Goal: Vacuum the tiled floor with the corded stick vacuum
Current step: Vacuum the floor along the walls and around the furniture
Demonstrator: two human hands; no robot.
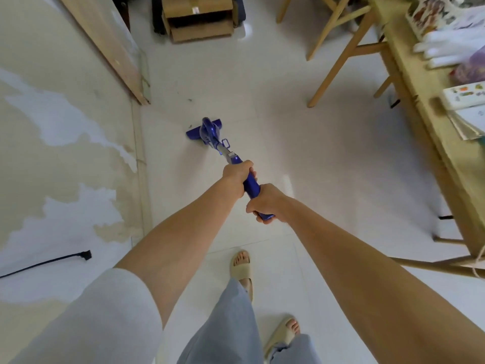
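Observation:
A blue stick vacuum stands on the white tiled floor ahead of me, its floor head close to the left wall. My left hand grips the blue handle higher up the shaft. My right hand grips the handle's end just below it. Both arms stretch forward. Small dark specks of debris lie on the tiles beyond the head.
A peeling wall runs along the left, with a leaning wooden board. A black cord end lies by the wall. Cardboard boxes sit ahead. A wooden table and chair legs stand right. My sandalled feet are below.

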